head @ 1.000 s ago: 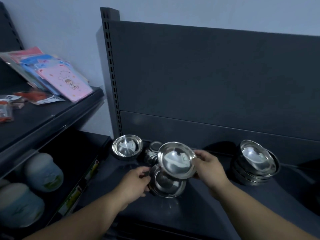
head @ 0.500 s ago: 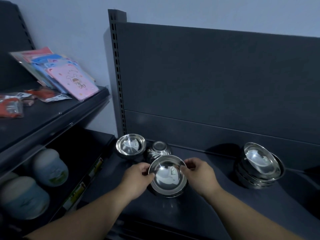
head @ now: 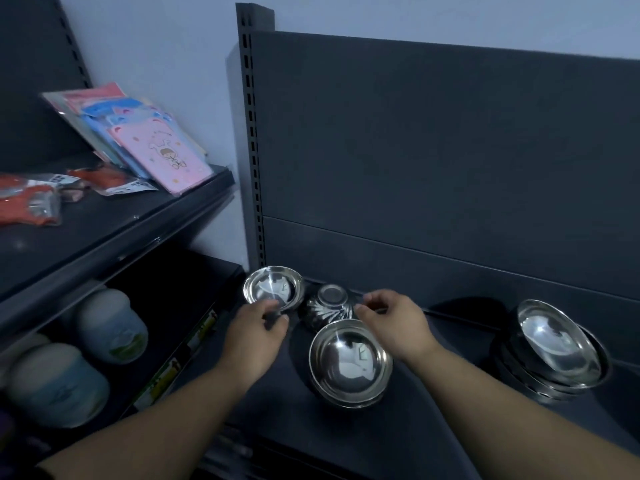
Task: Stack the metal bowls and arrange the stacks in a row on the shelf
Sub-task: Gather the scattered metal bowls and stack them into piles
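1. The middle stack (head: 349, 362) of nested metal bowls stands upright on the dark shelf (head: 398, 431), towards its front, with neither hand on it.
2. Just behind it an upturned bowl (head: 330, 304) lies base up. To its left a single bowl (head: 273, 287) sits upright in the shelf's back left corner.
3. The left hand (head: 254, 336) reaches to that single bowl. Its fingers (head: 281, 318) are curled at the bowl's near rim, but I cannot tell whether they actually pinch it.
4. The right hand (head: 396, 325) hovers over the gap between the upturned bowl and the middle stack. Its fingers (head: 373, 298) are loosely bent and released, grasping nothing, with the thumb close by the upturned bowl's right side.
5. A right stack (head: 554, 355) stands well apart, near the back panel (head: 433, 161), its top bowl tilted.
6. Bare shelf lies between the middle and right stacks, and in front of both.
7. The slotted post (head: 251, 133) bounds the shelf on the left.
8. Beyond it, another rack carries coloured packets (head: 159, 157) above and pale jars (head: 110, 327) below.
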Tool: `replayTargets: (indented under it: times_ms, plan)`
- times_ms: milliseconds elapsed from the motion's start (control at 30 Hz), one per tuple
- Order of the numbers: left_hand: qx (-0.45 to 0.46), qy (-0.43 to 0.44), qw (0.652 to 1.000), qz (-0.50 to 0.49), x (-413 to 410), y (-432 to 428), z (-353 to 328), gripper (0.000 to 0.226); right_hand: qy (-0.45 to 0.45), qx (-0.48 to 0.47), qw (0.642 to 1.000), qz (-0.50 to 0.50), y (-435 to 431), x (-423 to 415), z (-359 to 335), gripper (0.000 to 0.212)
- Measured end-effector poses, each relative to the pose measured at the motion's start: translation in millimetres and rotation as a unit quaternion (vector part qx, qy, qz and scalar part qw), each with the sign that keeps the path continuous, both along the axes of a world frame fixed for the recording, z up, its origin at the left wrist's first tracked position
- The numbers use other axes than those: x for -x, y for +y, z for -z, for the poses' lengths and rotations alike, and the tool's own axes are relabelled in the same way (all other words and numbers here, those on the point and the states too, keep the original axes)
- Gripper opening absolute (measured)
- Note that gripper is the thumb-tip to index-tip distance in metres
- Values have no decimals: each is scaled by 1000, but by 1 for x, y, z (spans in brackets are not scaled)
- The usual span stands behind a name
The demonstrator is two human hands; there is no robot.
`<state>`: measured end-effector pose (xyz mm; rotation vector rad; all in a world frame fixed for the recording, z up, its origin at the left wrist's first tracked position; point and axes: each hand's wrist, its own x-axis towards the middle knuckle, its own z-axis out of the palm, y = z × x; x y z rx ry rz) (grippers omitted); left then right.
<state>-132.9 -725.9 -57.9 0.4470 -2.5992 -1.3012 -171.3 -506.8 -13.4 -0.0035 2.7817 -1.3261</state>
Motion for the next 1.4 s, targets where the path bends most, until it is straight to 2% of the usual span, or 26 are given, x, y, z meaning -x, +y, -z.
replayTargets:
  times_ms: [100, 267, 400, 633, 733, 867, 967, 1100, 1200, 1300, 1400]
  plan:
    - [2, -17, 998, -67, 11, -15, -1, 36, -18, -34, 999, -37, -12, 16, -2, 38]
    - [-39, -94, 988, -118, 28, -27, 0, 64, -48, -111, 988, -96, -29, 40, 0, 55]
    - [-62, -117, 985, -114, 40, -33, 6, 47, -65, -173, 975, -122, -43, 58, 5, 65]
    - [-230, -100, 961, -118, 44, -36, 16, 13, -126, -238, 950, -154, -59, 77, 12, 99]
    - [-262, -98, 953, -118, 41, -39, 18, 15, -148, -250, 943, -159, -61, 83, 16, 110]
    - [-270, -81, 951, -128, 36, -39, 17, 9, -138, -252, 946, -153, -59, 86, 18, 111]
    - [-256, -56, 955, -138, 32, -40, 12, 6, -127, -205, 962, -131, -55, 85, 17, 111]
    - [-269, -13, 949, -164, 28, -42, 4, 14, -93, -96, 988, -79, -47, 83, 10, 106]
    - [-301, -6, 939, -165, 25, -41, -2, 14, -77, 34, 996, -38, -41, 72, -5, 98]
    - [-333, -15, 932, -140, 21, -33, -11, 13, -106, 219, 970, -18, -36, 55, -25, 79]
    - [-345, -22, 932, -106, 16, -23, -18, 18, -167, 329, 929, -38, -28, 44, -39, 73]
